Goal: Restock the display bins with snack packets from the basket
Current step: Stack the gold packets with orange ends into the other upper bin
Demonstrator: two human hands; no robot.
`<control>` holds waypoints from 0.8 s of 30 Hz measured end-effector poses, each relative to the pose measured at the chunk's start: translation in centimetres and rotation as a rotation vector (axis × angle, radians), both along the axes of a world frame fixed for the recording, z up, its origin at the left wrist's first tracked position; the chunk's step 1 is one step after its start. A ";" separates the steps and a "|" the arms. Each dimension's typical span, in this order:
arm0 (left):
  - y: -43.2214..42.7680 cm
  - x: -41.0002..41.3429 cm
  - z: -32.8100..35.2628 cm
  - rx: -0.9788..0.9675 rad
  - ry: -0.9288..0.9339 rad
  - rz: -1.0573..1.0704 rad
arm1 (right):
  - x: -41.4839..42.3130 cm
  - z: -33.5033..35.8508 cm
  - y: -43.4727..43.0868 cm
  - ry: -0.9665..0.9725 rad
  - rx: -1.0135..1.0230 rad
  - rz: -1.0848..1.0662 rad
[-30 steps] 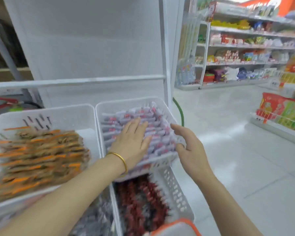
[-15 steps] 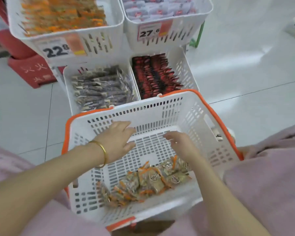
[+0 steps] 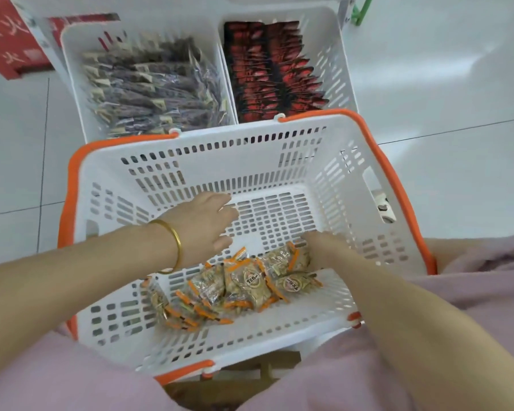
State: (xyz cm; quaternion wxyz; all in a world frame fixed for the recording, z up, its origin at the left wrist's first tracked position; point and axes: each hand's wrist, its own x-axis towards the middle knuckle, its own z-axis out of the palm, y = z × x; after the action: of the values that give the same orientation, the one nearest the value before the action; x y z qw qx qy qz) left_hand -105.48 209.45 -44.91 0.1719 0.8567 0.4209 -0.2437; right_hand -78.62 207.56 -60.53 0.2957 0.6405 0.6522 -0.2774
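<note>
- While the basket [image 3: 226, 161] is viewed from above, its near corners are covered by pink cloth [image 3: 428, 366], and a pale tiled floor [image 3: 442, 84] is seen on both sides of it.
- Just beyond the far wall of the basket two white bins are set side by side: the left bin [image 3: 72, 93] is filled with grey packets [image 3: 152, 84], and the right bin [image 3: 336, 69] with red packets [image 3: 273, 69].
- A red box [image 3: 9, 40] is seen on the floor to the left of the bins.
- Snack packets [image 3: 250, 286] with orange ends are heaped on the basket floor against its near wall.
- The heap is stretched from the near left towards the right; the single packets are laid flat at mixed angles, so no common direction can be given.
- The left hand [image 3: 204, 223], with a gold bangle [image 3: 174, 241] on its wrist, is held palm down over the bare middle of the basket floor, fingers loosely spread towards the far wall; nothing is held in it.
- The right hand [image 3: 321, 247] is placed at the right end of the heap and appears to touch the last packet there.
- Its fingers are turned down and away from the camera, so it cannot be told whether a packet is gripped.
</note>
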 end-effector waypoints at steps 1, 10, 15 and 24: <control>0.0 0.0 0.0 -0.010 -0.003 0.014 | 0.0 -0.3 0.1 -0.014 -0.001 0.015; -0.3 0.4 0.0 -0.039 -0.021 0.059 | -3.3 -0.4 0.5 0.115 -0.001 0.296; -0.7 0.4 0.1 -0.045 -0.018 0.070 | -3.8 -0.4 0.0 0.038 0.007 0.429; 0.1 0.2 1.6 -0.083 -0.123 0.189 | -4.8 5.4 2.3 0.464 0.122 -0.100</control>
State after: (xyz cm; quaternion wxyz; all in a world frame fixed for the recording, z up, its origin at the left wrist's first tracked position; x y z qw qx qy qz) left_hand -105.31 209.54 -43.35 0.2549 0.8187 0.4779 -0.1905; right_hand -83.45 209.86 -55.09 0.0849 0.6078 0.6857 -0.3915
